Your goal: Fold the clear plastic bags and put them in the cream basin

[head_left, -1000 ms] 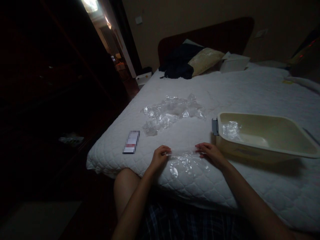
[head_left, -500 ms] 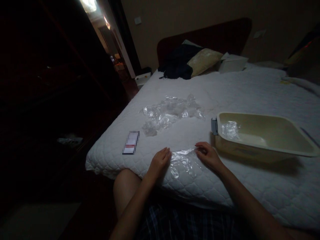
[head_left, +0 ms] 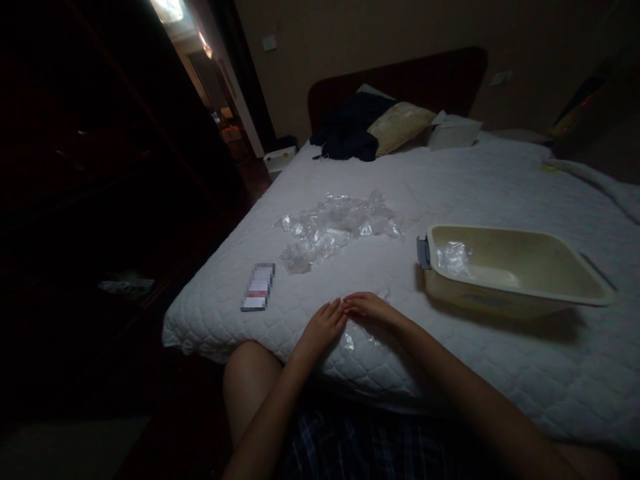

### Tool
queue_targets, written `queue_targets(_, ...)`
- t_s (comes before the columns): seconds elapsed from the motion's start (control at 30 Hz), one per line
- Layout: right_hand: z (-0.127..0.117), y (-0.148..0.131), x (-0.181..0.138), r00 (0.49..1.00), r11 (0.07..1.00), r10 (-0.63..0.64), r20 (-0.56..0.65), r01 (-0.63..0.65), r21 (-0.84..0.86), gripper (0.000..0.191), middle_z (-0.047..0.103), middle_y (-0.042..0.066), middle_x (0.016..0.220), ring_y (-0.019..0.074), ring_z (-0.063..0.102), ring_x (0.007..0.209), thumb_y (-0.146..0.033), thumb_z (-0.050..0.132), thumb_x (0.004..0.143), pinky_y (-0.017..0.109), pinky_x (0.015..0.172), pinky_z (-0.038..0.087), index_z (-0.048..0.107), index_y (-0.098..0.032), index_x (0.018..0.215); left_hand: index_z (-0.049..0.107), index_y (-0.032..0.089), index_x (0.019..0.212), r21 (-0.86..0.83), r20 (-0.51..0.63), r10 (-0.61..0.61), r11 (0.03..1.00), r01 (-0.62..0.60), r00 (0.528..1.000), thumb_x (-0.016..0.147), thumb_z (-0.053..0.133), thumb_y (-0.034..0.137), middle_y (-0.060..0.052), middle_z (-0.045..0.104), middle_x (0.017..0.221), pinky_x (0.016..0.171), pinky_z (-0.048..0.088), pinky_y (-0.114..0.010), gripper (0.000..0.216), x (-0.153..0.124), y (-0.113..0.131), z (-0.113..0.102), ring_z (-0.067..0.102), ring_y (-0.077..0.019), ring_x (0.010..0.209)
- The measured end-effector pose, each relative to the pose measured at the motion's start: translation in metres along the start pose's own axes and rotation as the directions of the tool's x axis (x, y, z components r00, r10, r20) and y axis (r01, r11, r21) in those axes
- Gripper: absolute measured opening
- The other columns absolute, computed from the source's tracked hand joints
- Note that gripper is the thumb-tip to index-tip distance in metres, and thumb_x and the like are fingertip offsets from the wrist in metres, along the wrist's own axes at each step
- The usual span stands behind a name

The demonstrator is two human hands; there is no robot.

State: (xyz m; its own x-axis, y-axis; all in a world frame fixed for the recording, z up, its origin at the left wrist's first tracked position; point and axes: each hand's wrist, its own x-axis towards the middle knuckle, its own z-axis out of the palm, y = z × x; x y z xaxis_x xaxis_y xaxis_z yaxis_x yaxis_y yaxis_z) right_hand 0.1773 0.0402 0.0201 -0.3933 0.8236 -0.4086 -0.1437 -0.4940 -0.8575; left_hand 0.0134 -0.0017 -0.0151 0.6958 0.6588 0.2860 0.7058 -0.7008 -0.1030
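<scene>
A clear plastic bag [head_left: 364, 335] lies flat on the white quilted bed cover [head_left: 450, 373] near the edge in front of me. My left hand [head_left: 324, 330] rests at the left side of the bag, fingers stretched out and pointing away. Across the bag's top edge reaches my right hand [head_left: 370, 307], its fingers extended leftward until the fingertips meet those of the left. Both hands look flat, and the bag is partly hidden under the right one. Beyond them spreads a loose heap of crumpled clear plastic bags [head_left: 340, 227].
To the right stands a cream plastic bin [head_left: 520, 297] with grey handles and some clear plastic [head_left: 454, 259] inside. A blurred-out phone-like object [head_left: 258, 288] lies left of my hands. A pillow [head_left: 403, 127], dark clothing [head_left: 350, 127] and a white box [head_left: 455, 131] sit by the headboard.
My right hand has moved left across the plastic bag, from its right end to the left hand's fingertips. The left hand stays in nearly the same place. The view has shifted slightly.
</scene>
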Motion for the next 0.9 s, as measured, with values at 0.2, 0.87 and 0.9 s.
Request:
queue_targets(0.2, -0.043, -0.002, 0.001, 0.984, 0.991, 0.094, -0.151, -0.077, 0.114, 0.005, 0.064, 0.006, 0.069, 0.0120, 0.063, 0.068, -0.015, 0.055, 0.072, 0.022, 0.066, 0.052, 0.057, -0.016, 0.067, 0.046, 0.015, 0.117, -0.048, -0.019, -0.037, 0.998, 0.036, 0.999, 0.082, 0.045, 0.011, -0.012, 0.049, 0.125, 0.092, 0.040, -0.039, 0.036, -0.005, -0.003, 0.006, 0.040, -0.0250, 0.120)
queue_targets(0.87, -0.100, 0.003, -0.026, 0.983, 0.963, 0.053, -0.173, -0.004, 0.271, 0.012, 0.065, 0.014, 0.095, 0.0174, 0.060, 0.095, -0.013, 0.048, 0.076, 0.024, 0.082, 0.051, 0.060, -0.014, 0.078, 0.060, 0.016, 0.088, -0.717, -0.039, -0.762, 0.472, 0.513, 0.646, 0.074, 0.048, 0.016, -0.006, 0.060, 0.088, 0.077, 0.045, -0.032, 0.019, -0.002, -0.002, 0.001, 0.056, -0.0174, 0.085)
queue_targets(0.9, -0.099, 0.004, -0.027, 0.983, 0.964, 0.046, -0.178, 0.004, 0.267, 0.012, 0.065, 0.013, 0.094, 0.0174, 0.060, 0.095, -0.013, 0.049, 0.076, 0.024, 0.082, 0.051, 0.060, -0.015, 0.078, 0.060, 0.016, 0.089, -0.685, -0.017, -0.762, 0.481, 0.547, 0.648, 0.072, 0.053, 0.021, -0.005, 0.059, 0.085, 0.076, 0.044, -0.033, 0.019, 0.000, 0.000, -0.002, 0.055, -0.0182, 0.083)
